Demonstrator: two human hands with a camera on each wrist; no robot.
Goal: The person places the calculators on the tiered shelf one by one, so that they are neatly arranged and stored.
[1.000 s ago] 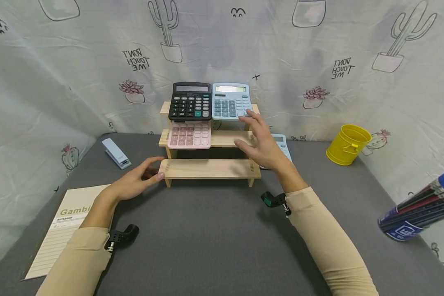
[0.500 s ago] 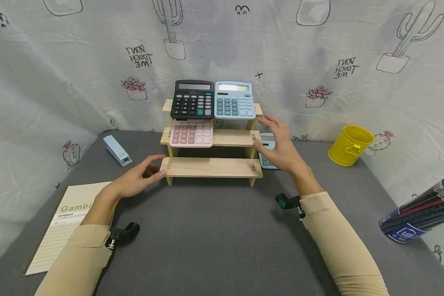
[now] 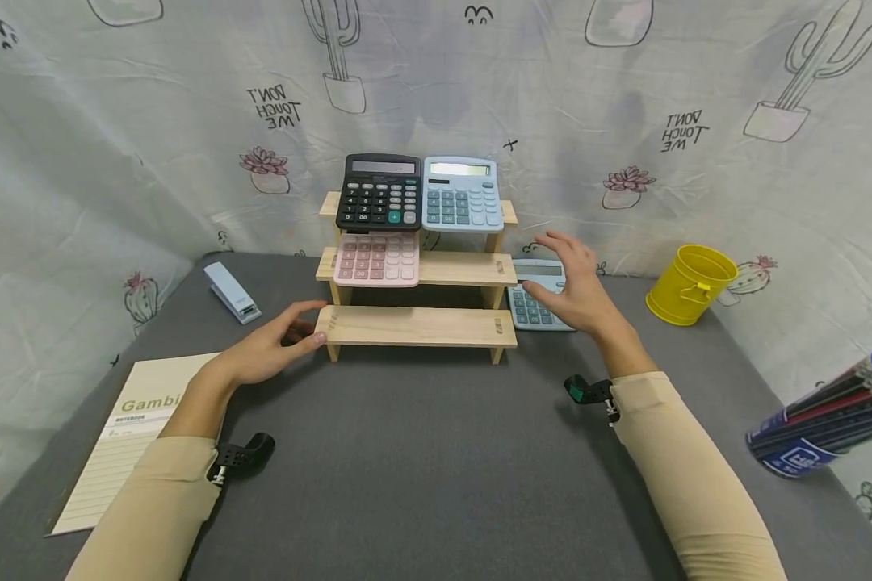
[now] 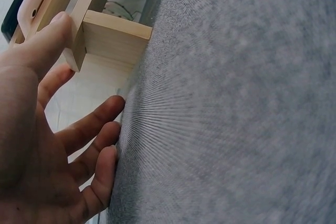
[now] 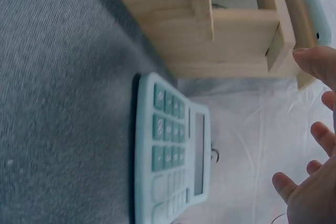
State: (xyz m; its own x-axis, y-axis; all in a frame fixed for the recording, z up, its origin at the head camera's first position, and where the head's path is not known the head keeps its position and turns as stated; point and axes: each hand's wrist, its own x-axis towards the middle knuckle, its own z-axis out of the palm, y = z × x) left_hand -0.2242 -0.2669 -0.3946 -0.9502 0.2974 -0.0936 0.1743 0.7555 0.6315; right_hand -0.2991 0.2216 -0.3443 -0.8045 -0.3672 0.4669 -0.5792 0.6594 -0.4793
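A three-step wooden stand (image 3: pixel 417 326) is on the grey table. On its top step, a black calculator (image 3: pixel 379 194) and a light blue calculator (image 3: pixel 462 195) lean side by side. A pink calculator (image 3: pixel 376 260) occupies the middle step's left half. My left hand (image 3: pixel 262 349) touches the lowest step's left end with thumb and index finger; the other fingers curve loosely in the left wrist view. Right of the stand, my right hand (image 3: pixel 576 286) hovers with spread fingers, apart from a second light blue calculator (image 5: pixel 167 153) on the table, partly hidden in the head view.
A white stapler (image 3: pixel 232 293) and a notebook (image 3: pixel 134 420) lie at left, the notebook partly under my left forearm. A yellow bucket (image 3: pixel 690 286) stands back right, with a tube of pencils (image 3: pixel 807 428) at the right edge. A patterned curtain (image 3: pixel 436 89) hangs behind.
My right hand has moved away from the upper light blue calculator, rightward and down to beside the stand, uncovering more of the lower calculator. My left hand stays at the stand.
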